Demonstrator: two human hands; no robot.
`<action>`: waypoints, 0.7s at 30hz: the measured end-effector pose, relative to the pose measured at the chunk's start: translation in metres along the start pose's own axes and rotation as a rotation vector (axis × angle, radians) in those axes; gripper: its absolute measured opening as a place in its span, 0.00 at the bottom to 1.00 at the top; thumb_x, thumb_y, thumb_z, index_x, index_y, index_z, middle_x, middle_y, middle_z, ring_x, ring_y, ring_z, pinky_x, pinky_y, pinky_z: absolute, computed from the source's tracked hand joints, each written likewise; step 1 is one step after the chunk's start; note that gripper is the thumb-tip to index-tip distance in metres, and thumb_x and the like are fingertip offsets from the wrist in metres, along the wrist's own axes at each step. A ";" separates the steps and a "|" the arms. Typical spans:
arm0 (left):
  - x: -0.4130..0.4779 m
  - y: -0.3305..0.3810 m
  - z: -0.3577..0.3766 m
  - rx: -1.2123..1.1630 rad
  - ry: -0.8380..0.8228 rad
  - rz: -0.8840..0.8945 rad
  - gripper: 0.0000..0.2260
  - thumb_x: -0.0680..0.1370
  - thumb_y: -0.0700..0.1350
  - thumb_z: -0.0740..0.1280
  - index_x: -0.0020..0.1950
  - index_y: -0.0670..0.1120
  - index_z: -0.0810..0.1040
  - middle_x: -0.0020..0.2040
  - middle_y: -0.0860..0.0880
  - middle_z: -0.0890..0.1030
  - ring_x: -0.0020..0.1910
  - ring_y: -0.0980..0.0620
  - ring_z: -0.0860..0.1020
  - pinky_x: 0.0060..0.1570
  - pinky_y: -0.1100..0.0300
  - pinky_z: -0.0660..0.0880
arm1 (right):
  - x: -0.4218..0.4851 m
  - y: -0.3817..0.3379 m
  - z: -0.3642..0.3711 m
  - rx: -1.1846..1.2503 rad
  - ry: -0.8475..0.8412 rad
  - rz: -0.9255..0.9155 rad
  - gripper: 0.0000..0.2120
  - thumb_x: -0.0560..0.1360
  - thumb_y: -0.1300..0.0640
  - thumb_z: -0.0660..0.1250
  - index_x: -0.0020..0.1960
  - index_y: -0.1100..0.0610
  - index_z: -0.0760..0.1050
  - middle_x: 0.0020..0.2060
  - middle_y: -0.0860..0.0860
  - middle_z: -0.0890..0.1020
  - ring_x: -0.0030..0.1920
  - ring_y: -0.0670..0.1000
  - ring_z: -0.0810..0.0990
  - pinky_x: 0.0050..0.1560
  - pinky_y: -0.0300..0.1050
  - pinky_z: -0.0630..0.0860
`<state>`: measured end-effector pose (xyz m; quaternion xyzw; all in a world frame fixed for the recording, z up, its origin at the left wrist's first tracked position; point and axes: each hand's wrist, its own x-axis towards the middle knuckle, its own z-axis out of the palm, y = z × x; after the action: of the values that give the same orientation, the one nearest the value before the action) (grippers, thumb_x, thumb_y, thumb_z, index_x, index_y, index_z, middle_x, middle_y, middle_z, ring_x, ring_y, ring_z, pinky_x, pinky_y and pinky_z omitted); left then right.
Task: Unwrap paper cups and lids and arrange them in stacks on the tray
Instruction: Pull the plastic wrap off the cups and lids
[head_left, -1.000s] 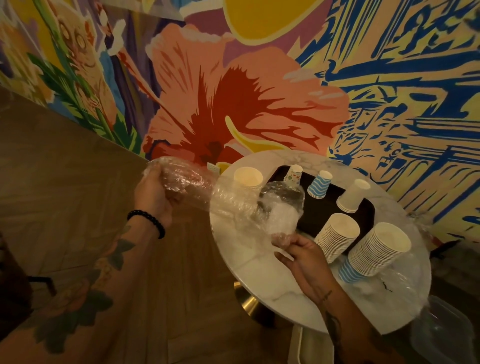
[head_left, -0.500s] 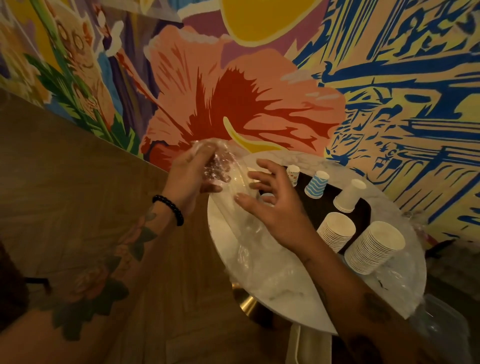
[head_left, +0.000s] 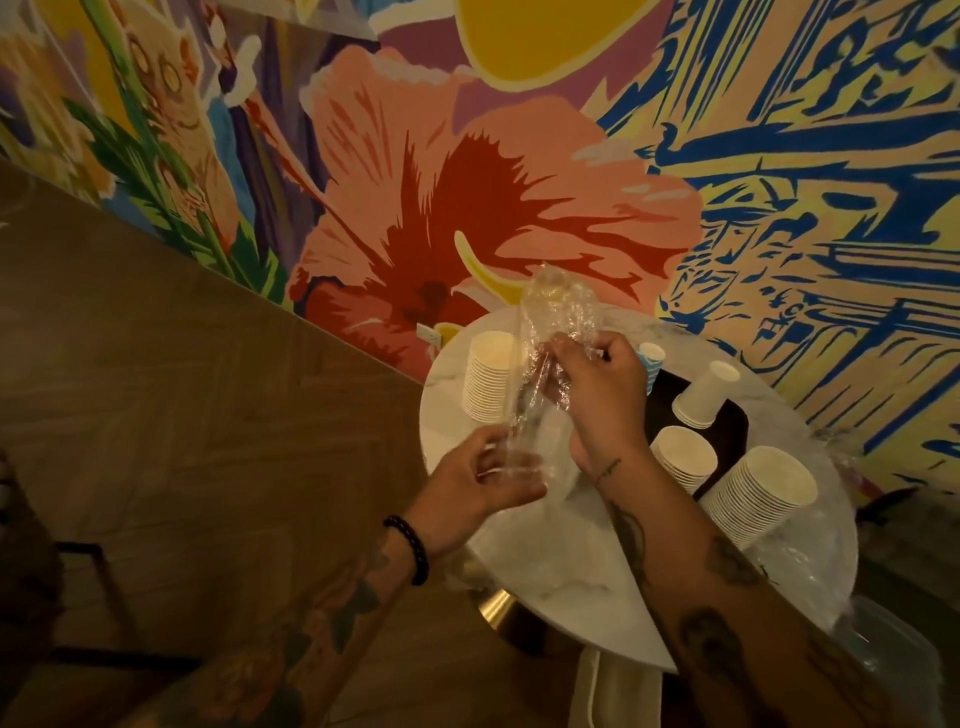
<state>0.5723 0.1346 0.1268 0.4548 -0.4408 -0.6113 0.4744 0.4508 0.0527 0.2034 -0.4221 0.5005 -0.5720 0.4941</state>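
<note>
**Two Hands Hold the Clear Wrap Over the Table**

The clear wrap (head_left: 550, 322) is up in the air, over the far left part of the round white table (head_left: 545, 577). It is all crinkled. The right hand (head_left: 597, 384) has its fingers curled round the top part of it. The left hand (head_left: 478, 478) pinches the bottom end, near the table's left edge.

A left cup stack (head_left: 485, 374) of white cups stands by the far left edge, just behind the wrap. A dark tray (head_left: 732, 431) lies toward the far right side. On it stand a blue striped cup (head_left: 652, 358), partly hidden by the right hand, a short white stack (head_left: 706, 395) and a middle white stack (head_left: 683, 457). A big white stack (head_left: 758, 493) stands at the tray's near end; I cannot tell if it is on the tray or on the table. Loose plastic (head_left: 810, 551) lies by the right edge. A black bead bracelet (head_left: 410, 551) is on the left wrist. A painted wall (head_left: 467, 156) is behind.
</note>
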 end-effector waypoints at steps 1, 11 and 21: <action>-0.001 -0.004 0.007 -0.005 0.001 -0.004 0.24 0.71 0.41 0.76 0.65 0.46 0.74 0.57 0.44 0.84 0.57 0.46 0.82 0.61 0.50 0.78 | 0.003 -0.001 -0.003 -0.003 0.025 -0.003 0.07 0.76 0.60 0.74 0.46 0.54 0.75 0.38 0.51 0.84 0.35 0.47 0.82 0.39 0.48 0.81; 0.020 0.009 0.022 0.043 -0.338 -0.184 0.19 0.81 0.54 0.60 0.66 0.43 0.76 0.62 0.45 0.82 0.62 0.45 0.80 0.65 0.47 0.75 | 0.036 -0.054 -0.073 0.210 0.120 0.026 0.06 0.78 0.61 0.71 0.49 0.59 0.73 0.39 0.53 0.87 0.42 0.54 0.86 0.45 0.53 0.84; 0.054 0.033 0.117 0.061 -0.452 -0.237 0.17 0.83 0.48 0.60 0.60 0.36 0.79 0.54 0.37 0.84 0.54 0.39 0.83 0.53 0.45 0.81 | 0.067 -0.117 -0.221 0.144 0.231 0.002 0.08 0.78 0.60 0.70 0.57 0.61 0.80 0.41 0.54 0.86 0.41 0.55 0.87 0.42 0.51 0.84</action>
<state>0.4564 0.0886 0.1745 0.3691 -0.4977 -0.7352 0.2748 0.2079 0.0225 0.2874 -0.3162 0.5123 -0.6507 0.4628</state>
